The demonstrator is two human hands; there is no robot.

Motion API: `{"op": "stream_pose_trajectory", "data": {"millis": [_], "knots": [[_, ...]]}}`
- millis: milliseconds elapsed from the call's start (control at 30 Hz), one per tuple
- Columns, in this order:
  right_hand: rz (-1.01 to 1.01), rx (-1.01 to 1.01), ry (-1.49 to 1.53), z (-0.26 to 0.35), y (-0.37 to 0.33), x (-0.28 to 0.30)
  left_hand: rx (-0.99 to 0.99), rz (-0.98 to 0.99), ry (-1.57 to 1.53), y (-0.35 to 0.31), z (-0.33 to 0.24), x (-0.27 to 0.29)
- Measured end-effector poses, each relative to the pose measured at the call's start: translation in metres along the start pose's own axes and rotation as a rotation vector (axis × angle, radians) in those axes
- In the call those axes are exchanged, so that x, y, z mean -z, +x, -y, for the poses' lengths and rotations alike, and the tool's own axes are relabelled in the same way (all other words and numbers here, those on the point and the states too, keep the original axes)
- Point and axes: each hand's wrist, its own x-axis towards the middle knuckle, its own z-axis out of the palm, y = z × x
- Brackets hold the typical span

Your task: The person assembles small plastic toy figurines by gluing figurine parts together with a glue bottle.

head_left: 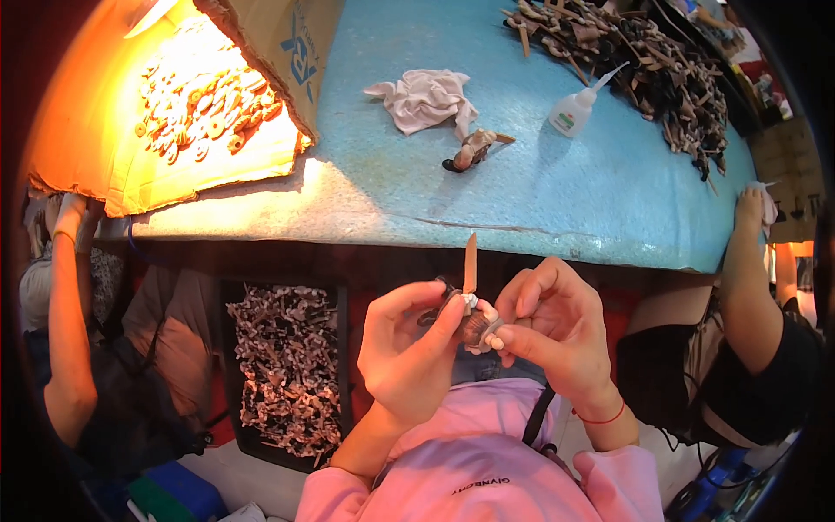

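Closest in, over the pink lap, the left hand and the right hand both pinch one small figurine, brown and pale, with a thin stick rising straight up from it. The left thumb and fingers clamp its left side; the right fingertips grip its lower right edge. The piece is tiny and held only by fingertips, so a slip looks like the main risk: it could drop into the lap or down toward the dark tray of similar brown parts at the left knee, where it would be hard to tell apart from the rest. Pressing sideways on the stick could bend or snap it, since it looks slender and stands unsupported.

Farther off, on the blue counter, a finished figurine lies on its side near a crumpled white cloth and a small white squeeze bottle. If that bottle holds glue, which I cannot confirm, wet fingertips could stick to the piece. At the far edge lies a heap of brown pieces, and a cardboard box of orange rings sits at far left
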Motion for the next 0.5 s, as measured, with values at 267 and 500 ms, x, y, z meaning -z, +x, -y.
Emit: {"op": "stream_pose_trajectory", "data": {"millis": [267, 500], "knots": [[-0.024, 0.088, -0.006, -0.013, -0.002, 0.002, 0.221, 0.179, -0.218, 0.009, -0.007, 0.016], [-0.029, 0.121, -0.009, -0.014, -0.004, -0.001, 0.230, 0.160, -0.160, 0.010, -0.010, 0.014]]}}
